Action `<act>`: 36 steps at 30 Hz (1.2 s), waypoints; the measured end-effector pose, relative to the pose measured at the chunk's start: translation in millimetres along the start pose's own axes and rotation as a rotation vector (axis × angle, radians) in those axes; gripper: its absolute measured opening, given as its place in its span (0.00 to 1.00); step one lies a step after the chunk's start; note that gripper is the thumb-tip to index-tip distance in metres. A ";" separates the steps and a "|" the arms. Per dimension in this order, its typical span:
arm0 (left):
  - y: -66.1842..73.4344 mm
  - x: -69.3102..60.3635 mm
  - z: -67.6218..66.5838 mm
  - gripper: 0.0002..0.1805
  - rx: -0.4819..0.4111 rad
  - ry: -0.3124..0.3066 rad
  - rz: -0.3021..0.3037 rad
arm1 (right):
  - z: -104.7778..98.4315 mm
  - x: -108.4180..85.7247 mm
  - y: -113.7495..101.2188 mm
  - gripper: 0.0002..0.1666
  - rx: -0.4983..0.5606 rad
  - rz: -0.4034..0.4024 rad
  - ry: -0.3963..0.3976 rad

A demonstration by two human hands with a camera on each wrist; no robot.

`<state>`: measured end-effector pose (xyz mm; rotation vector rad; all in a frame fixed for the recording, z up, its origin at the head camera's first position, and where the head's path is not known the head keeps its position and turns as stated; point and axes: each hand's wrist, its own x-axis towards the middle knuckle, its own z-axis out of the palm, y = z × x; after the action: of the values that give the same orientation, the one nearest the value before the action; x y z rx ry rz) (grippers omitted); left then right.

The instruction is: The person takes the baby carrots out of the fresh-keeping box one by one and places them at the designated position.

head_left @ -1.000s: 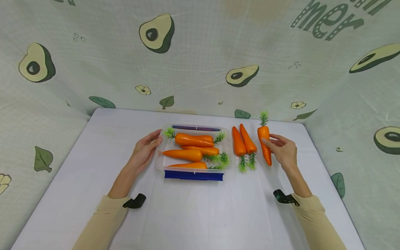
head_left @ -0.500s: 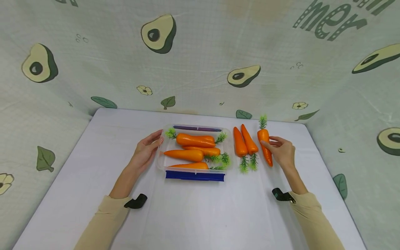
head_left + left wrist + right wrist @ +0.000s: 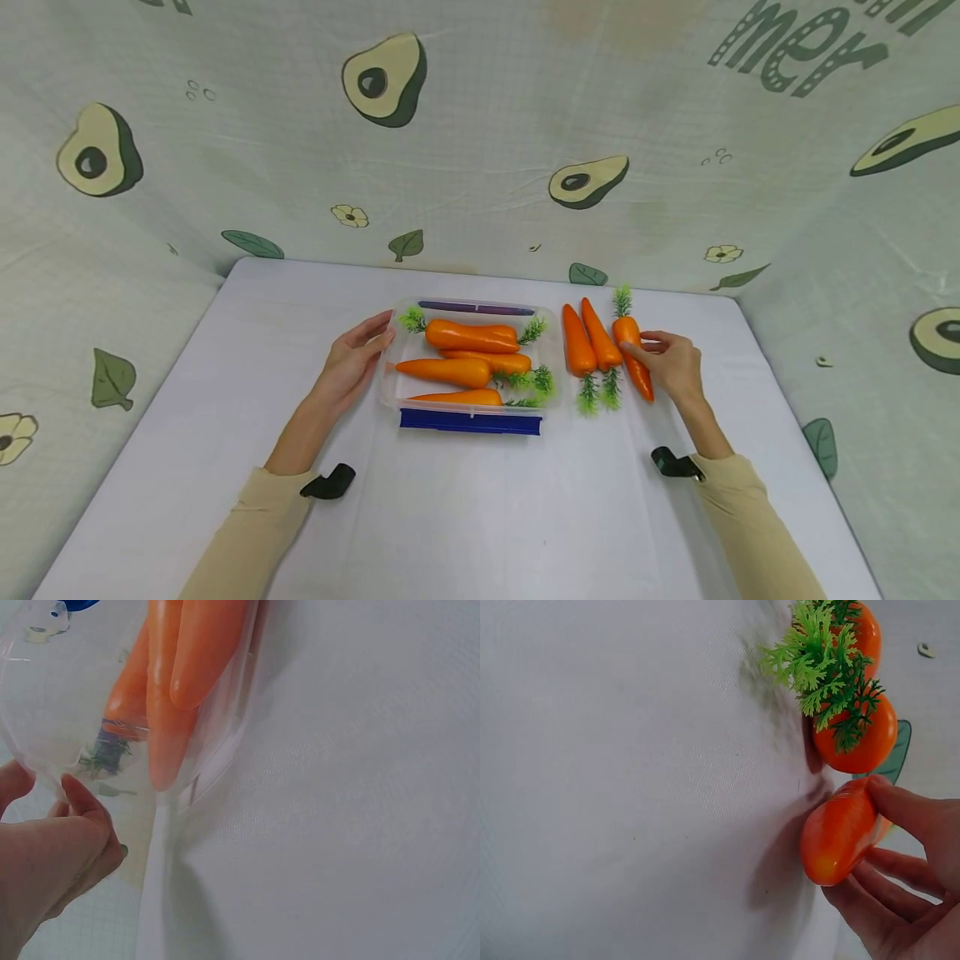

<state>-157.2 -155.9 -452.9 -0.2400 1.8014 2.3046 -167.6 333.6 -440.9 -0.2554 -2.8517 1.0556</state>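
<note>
My right hand pinches a toy carrot between thumb and fingers, its green top pointing away from me. Just left of it lie two other toy carrots, tips away and leafy tops toward me. At the left end of a clear plastic container, my left hand grips the rim with thumb and fingers; the left wrist view shows the container's corner between them. Several toy carrots lie inside the container, some pointing left and some right, partly overlapping.
A blue clip flap hangs at the container's near side, with another flap at the far side. The white table ends at a hanging cloth printed with avocados behind and at both sides.
My right hand has moved slightly left and toward me with the carrot, bringing it close beside the two loose carrots. The left hand stays at the container's end.
</note>
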 end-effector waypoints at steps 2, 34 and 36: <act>0.3 -0.2 0.4 0.30 -0.001 0.001 -0.002 | 0.1 -0.1 -0.1 0.35 -0.010 -0.003 -0.014; 0.5 -1.0 -0.3 0.30 -0.039 -0.017 0.009 | -9.8 0.6 2.9 0.35 -0.048 -0.032 -0.099; 0.4 -1.3 0.0 0.30 -0.044 -0.019 0.009 | -10.7 0.3 2.1 0.35 -0.054 -0.029 -0.096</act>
<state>-156.1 -156.1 -452.2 -0.2171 1.7475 2.3464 -166.1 342.0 -434.1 -0.1709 -2.9625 1.0140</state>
